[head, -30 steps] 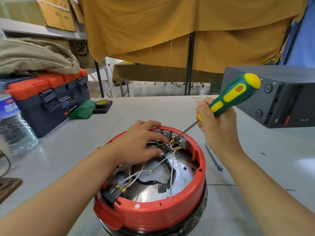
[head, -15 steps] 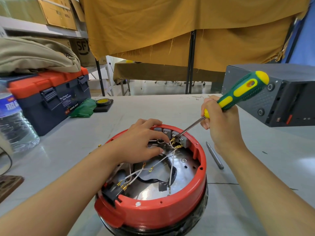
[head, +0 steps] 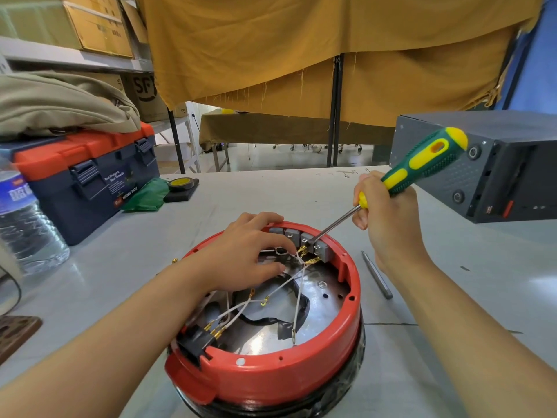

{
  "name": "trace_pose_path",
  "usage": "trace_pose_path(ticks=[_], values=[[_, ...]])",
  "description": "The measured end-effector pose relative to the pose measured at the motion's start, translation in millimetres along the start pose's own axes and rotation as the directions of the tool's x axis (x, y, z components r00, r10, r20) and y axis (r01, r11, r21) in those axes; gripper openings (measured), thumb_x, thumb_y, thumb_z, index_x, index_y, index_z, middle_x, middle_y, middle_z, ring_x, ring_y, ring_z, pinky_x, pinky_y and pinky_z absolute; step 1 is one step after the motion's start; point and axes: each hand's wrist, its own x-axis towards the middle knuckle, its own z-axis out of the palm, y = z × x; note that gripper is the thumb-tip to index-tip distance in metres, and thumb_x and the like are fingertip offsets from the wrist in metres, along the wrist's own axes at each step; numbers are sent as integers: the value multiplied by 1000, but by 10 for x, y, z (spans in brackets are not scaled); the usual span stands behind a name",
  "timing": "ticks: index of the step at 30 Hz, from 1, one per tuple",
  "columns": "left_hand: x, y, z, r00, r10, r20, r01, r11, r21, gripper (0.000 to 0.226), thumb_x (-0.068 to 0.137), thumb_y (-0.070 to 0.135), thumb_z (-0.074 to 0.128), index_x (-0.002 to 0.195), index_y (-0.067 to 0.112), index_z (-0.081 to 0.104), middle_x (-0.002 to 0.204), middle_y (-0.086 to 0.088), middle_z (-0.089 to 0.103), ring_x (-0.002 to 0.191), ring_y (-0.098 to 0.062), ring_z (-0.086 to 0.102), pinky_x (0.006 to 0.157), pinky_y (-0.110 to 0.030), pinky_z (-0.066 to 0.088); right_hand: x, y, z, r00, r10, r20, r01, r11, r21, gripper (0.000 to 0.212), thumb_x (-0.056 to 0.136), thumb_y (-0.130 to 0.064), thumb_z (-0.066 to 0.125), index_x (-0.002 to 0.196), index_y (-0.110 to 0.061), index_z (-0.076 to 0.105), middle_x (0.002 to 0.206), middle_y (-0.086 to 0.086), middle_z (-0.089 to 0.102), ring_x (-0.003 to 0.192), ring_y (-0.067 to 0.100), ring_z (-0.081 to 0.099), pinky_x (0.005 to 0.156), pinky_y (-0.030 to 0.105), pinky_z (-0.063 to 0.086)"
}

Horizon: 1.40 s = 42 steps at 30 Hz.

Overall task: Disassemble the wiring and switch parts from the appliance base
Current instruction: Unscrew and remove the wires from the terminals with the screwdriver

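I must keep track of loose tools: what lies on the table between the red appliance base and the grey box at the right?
In the head view, a loose metal bit lies there.

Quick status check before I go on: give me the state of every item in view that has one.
appliance base: upside down, opened
white wires: loose, some still plugged in
grey switch block: still mounted at the rim
screwdriver: gripped, tip at the block
left hand: resting inside the base
right hand: gripping the screwdriver
toolbox: latched shut

Both forearms are bare to the frame's edge, and the left hand (head: 241, 254) and right hand (head: 388, 218) are ungloved.
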Motion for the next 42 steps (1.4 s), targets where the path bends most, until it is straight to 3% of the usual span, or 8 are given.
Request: trace_pose_path(ticks=[10,16,23,25,30,35,38,42], values=[[-5,7,-1,1000,1,-5,-1,1000,-14,25,88,38,58,112,46,58,149,10,24,136,-16,19,113,-38,23,-7,68,20,994,105,-40,-103,994,39,28,85,-7,47,58,-9,41,45,-4,33,42,10,28,41,23,26],[-2,9,-7,1000,4,-1,-4,1000,-14,25,88,39,57,112,47,57,149,11,24,136,-15,20,113,-39,23,45,8,-53,990,108,-96,-97,989,114,18,71,-19,49,58,-10,41,42,-8,35,38,9,29,39,19,27],[2,19,-24,1000,-1,-18,0,999,-41,26,88,36,58,114,43,59,149,9,29,135,-16,24,113,-36,23,30,1,-20,988,107,-112,-88,983,161,19,71,-20,49,57,-9,42,44,-7,39,37,10,29,38,19,28],[8,24,-25,999,-7,-40,5,998,-55,27,88,33,59,114,37,57,145,9,35,132,-15,30,110,-31,26,19,-8,-12,991,89,-99,-73,985,157,19,72,-20,49,58,-9,42,44,-7,39,38,9,29,39,19,27],[54,54,-65,993,-75,-95,67,994,-89,31,88,29,58,117,24,48,119,4,54,111,-16,46,84,-21,33,-11,-20,-5,995,51,-85,-41,993,112,25,81,-18,51,59,-8,45,45,-9,41,39,7,33,40,21,29],[67,16,-158,992,-126,-28,128,988,90,54,89,40,54,137,26,37,139,5,44,127,-20,34,105,-31,27,-15,-41,3,996,22,-91,-13,995,103,26,81,-19,51,58,-9,48,45,-10,43,39,6,35,40,21,31],[34,20,-119,985,-169,45,160,974,161,65,89,49,51,145,32,24,147,7,36,130,-24,32,107,-37,31,-16,-46,4,997,18,-76,-9,994,111,25,78,-25,50,57,-10,49,46,-9,45,39,6,36,40,20,32],[27,41,-78,992,-126,8,123,982,140,67,88,49,52,146,32,23,147,6,37,129,-22,36,106,-34,32,-16,-38,0,997,0,-77,8,994,113,26,80,-25,51,57,-13,49,48,-8,47,39,5,37,40,20,33]])
